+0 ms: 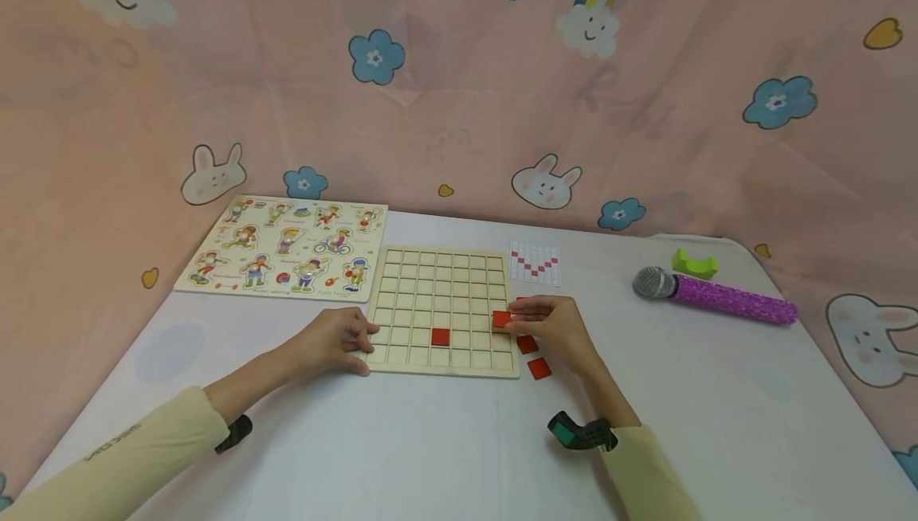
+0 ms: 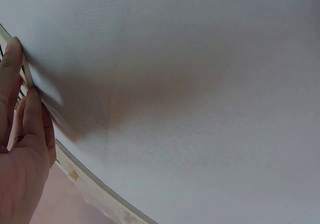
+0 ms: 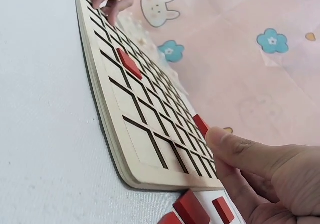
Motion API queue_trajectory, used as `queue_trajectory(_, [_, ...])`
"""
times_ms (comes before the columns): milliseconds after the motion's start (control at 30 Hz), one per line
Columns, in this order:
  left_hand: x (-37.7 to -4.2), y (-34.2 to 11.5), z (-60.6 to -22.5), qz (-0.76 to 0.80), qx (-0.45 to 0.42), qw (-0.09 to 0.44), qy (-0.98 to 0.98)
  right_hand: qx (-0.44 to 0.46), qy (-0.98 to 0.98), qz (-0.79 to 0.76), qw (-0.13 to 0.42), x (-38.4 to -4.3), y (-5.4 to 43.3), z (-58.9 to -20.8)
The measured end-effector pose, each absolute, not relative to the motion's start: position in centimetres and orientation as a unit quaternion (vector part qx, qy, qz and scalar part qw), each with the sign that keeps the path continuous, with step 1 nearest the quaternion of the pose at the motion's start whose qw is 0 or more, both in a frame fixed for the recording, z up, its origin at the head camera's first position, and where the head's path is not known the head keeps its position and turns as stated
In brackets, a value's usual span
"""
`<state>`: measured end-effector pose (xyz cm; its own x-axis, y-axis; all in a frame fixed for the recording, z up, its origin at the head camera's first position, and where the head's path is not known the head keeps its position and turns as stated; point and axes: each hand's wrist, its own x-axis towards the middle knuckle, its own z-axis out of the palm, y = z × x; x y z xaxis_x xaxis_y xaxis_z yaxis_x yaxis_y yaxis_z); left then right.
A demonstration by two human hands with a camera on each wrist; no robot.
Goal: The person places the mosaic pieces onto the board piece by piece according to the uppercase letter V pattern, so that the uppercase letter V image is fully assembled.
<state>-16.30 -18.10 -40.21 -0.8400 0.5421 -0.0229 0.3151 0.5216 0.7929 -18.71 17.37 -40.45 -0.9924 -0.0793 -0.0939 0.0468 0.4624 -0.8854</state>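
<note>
A pale wooden grid board [image 1: 416, 314] lies on the table, with one red square tile [image 1: 441, 337] in a cell of its lower part. My left hand [image 1: 326, 342] holds the board at its lower left edge, fingers bent and thumb near the corner. Between thumb and fingers, my right hand [image 1: 562, 330] pinches another red tile [image 3: 201, 125] over the right edge of the grid. Loose red tiles [image 1: 539, 368] lie just right of the board, partly covered by that hand.
Behind the board's right corner lies a printed card [image 1: 534, 264] with a red V of squares. A picture puzzle board [image 1: 280, 248] is at the back left. To the right are a purple microphone [image 1: 724, 298] and a green curved piece [image 1: 694, 264].
</note>
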Motion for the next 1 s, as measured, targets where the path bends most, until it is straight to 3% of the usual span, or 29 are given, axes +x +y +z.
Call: queue_trajectory(1000, [-16.1, -18.0, -40.2, 0.405, 0.266, 0.112, 0.868, -0.024, 0.822, -0.565, 0.071, -19.5, 10.3, -40.9])
